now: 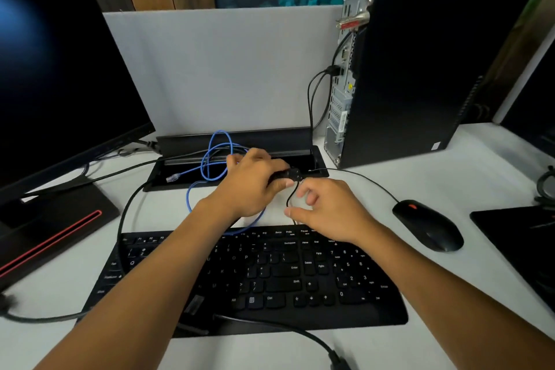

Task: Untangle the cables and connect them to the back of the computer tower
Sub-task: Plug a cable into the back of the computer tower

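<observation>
A black computer tower (420, 75) stands at the back right, its rear panel (342, 90) facing left with two black cables plugged in. A looped blue network cable (213, 156) lies over the open desk cable tray (316, 164) and runs under my left hand (252, 186). My left hand is shut on a black plug (289, 174). My right hand (324, 210) sits just right of it, fingers curled around a thin black cable (290, 198) that hangs from the plug.
A black keyboard (270, 273) lies under my forearms. A black mouse (428, 225) with its thin wire sits to the right. A monitor (60, 75) on its stand fills the left. Thick black cables (300, 336) cross the near desk edge.
</observation>
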